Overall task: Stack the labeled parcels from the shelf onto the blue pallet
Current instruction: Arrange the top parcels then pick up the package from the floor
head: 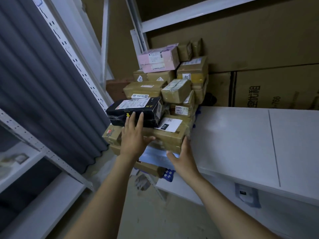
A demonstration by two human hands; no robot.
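I am counting one black parcel (135,111), one pink box (159,58) and about ten brown parcels in the stack (172,94) ahead of both hands. A corner of the blue pallet (168,175) is showing just below the right hand. The left hand (133,137) is reaching forward, fingers spread flat against the black parcel's near side, not clasping. The right hand (183,156) is lying open, fingertips touching the corner of the brown parcel (170,135) marked 010, gripping nothing.
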